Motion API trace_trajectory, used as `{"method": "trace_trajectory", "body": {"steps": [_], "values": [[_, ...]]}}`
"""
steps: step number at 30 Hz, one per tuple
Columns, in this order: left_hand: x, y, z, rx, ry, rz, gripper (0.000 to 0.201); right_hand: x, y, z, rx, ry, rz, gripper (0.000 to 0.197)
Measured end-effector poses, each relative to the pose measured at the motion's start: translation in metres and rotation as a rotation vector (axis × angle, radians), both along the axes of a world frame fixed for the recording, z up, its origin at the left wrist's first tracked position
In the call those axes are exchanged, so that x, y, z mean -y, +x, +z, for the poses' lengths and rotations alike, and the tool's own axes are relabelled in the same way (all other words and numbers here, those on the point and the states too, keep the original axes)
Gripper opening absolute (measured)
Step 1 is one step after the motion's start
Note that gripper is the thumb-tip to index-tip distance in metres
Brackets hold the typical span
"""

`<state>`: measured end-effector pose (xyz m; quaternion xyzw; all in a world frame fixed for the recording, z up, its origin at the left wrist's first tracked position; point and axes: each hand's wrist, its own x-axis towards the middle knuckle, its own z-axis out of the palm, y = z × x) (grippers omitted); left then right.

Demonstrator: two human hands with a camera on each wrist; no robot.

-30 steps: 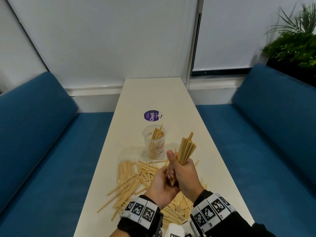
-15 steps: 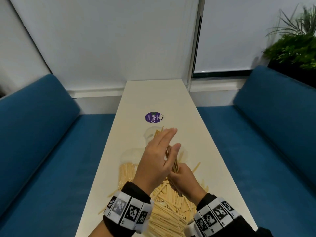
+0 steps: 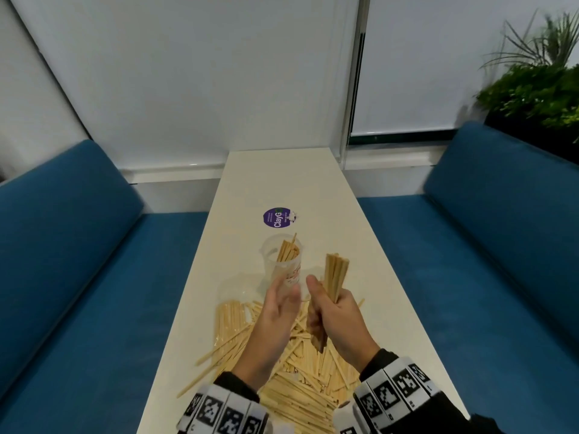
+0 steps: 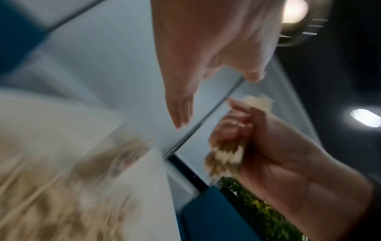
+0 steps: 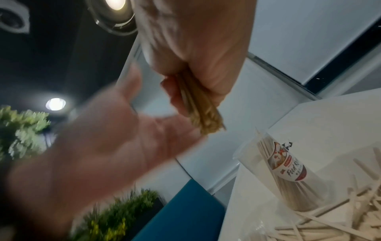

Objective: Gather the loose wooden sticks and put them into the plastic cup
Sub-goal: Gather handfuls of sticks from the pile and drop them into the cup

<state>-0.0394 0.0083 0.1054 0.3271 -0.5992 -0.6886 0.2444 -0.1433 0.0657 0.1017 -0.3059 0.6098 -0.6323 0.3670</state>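
My right hand (image 3: 333,311) grips an upright bundle of wooden sticks (image 3: 335,275) in its fist above the table; the bundle's lower ends (image 4: 224,159) stick out below the fist. My left hand (image 3: 277,308) hovers open just left of it, fingers straight and blurred, holding nothing. A clear plastic cup (image 3: 283,264) with several sticks leaning inside stands beyond the hands; its printed label (image 5: 288,163) shows in the right wrist view. A big heap of loose sticks (image 3: 300,380) lies on the cream table (image 3: 282,183) beneath both wrists.
A round purple sticker (image 3: 277,217) lies on the table beyond the cup. Blue sofa seats (image 3: 94,277) flank the narrow table on both sides. A green plant (image 3: 532,89) stands at the far right behind the right sofa.
My left hand, raised over the bundle's top half a second ago, has dropped back to the left of it and opened. The right hand still holds the bundle upright.
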Motion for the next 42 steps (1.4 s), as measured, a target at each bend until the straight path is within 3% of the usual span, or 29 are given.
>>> {"method": "trace_trajectory", "body": {"steps": [3, 5, 7, 11, 15, 18, 19, 21, 23, 25, 28, 31, 33, 42], "values": [[0.005, 0.001, -0.032, -0.093, 0.735, -0.018, 0.079, -0.001, -0.003, 0.009, 0.020, -0.090, -0.006, 0.047], [0.002, -0.003, -0.040, -0.173, 1.018, -0.013, 0.073, 0.000, 0.001, 0.013, 0.048, -0.142, 0.024, 0.041], [-0.004, -0.009, -0.033, -0.286, 1.105, 0.030, 0.058, 0.001, 0.007, 0.012, 0.052, -0.166, 0.075, 0.037], [-0.011, -0.019, -0.015, -0.417, 1.082, 0.097, 0.037, 0.002, 0.014, 0.003, -0.009, -0.098, 0.094, 0.042], [-0.012, -0.019, -0.009, -0.507, 1.093, 0.095, 0.038, 0.002, 0.014, 0.000, -0.038, -0.115, 0.097, 0.043], [-0.015, -0.018, -0.005, -0.374, 0.929, 0.047, 0.035, 0.003, 0.015, -0.001, -0.068, -0.075, 0.085, 0.048], [-0.015, -0.017, -0.007, -0.252, 0.774, 0.049, 0.037, 0.002, 0.014, -0.001, -0.066, -0.054, 0.077, 0.048], [-0.013, -0.013, -0.006, -0.017, 0.290, 0.059, 0.041, 0.001, 0.011, 0.000, -0.043, -0.036, 0.078, 0.042], [-0.006, -0.005, 0.000, 0.034, -0.180, 0.092, 0.041, -0.001, 0.007, 0.000, -0.057, -0.012, 0.111, 0.040], [0.004, 0.001, 0.009, 0.013, -0.390, 0.098, 0.042, 0.000, 0.004, -0.007, -0.126, 0.033, 0.145, 0.042], [0.015, 0.004, 0.026, 0.087, -0.551, 0.034, 0.046, 0.003, 0.003, -0.017, -0.309, 0.119, 0.177, 0.041], [0.020, 0.000, 0.031, 0.289, -0.740, -0.005, 0.028, 0.004, 0.004, -0.021, -0.413, 0.237, 0.242, 0.027], [0.022, -0.001, 0.026, 0.310, -0.795, 0.017, 0.020, 0.003, 0.005, -0.023, -0.459, 0.253, 0.254, 0.028], [0.032, -0.017, 0.001, 0.272, -0.814, -0.095, 0.022, -0.003, -0.006, -0.033, -0.330, 0.228, 0.287, 0.016]]}}
